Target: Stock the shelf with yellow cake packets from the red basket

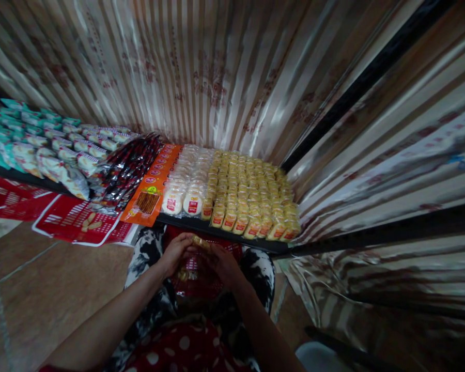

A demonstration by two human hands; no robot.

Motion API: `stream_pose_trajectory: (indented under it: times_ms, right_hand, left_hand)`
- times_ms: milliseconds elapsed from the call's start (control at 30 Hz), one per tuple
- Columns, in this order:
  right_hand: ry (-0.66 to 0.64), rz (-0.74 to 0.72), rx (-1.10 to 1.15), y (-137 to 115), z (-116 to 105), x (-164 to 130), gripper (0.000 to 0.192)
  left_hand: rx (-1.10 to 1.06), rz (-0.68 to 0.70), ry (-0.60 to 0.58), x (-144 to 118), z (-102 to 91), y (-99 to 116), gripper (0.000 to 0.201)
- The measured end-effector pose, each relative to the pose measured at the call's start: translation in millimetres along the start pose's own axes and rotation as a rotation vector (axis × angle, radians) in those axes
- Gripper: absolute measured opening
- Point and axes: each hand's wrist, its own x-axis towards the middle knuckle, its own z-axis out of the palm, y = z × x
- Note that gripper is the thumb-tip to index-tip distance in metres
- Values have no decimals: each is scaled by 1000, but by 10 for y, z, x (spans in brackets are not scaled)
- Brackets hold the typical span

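Observation:
A small yellow snack in clear wrapping [201, 243] is held between my two hands over my lap. My left hand [176, 251] pinches its left end with closed fingers. The fingers of my right hand [225, 264] close on the other end and are partly in shadow. Below the hands a red plastic basket [201, 287] rests between my knees, with a few pale yellow packs inside it. Just beyond, rows of similar yellow wrapped snacks [251, 199] with red labels stand on a low dark shelf [189, 223].
Left along the shelf are white round packaged cakes [182, 178], an orange packet [149, 191], dark red-and-black packets [129, 163] and teal-and-white bags [31, 132]. Red baskets [72, 219] stand below. Striped curtains [217, 72] hang behind and at the right, with dark bars.

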Motion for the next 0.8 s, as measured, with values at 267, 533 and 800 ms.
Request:
stream_pose_trajectory:
  times_ms: [267,533,800]
  right_hand:
    - [-4,42,205,17,28,-54,31]
    - [12,219,480,-98,115,-8,35]
    - [13,160,206,-221,220,35,44]
  left_hand:
    - [-63,52,6,-94,94,90,36]
    - [230,266,-88,47,183,120,39]
    - [514,502,118,263,260,340,23]
